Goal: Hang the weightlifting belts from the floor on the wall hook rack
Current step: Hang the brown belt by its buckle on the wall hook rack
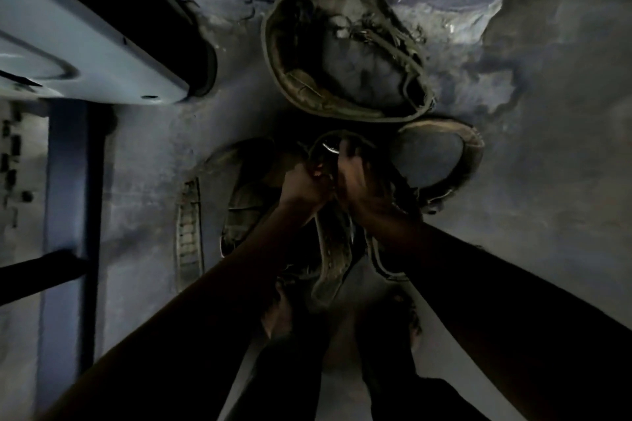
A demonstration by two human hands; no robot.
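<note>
Left hand (302, 183) and right hand (359, 181) both grip one belt (330, 249); other belts (297, 85) lie on floor (547, 215); apparently none hung yet, rack not visible.

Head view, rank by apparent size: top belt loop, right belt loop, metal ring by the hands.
1. top belt loop
2. right belt loop
3. metal ring, clearly smallest

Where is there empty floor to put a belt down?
The widest bare floor lies right of the small looped belt. A narrower strip runs between the flat belt and the blue post. The middle is crowded: belts overlap under the left hand and right hand, which grip the held belt.
</note>
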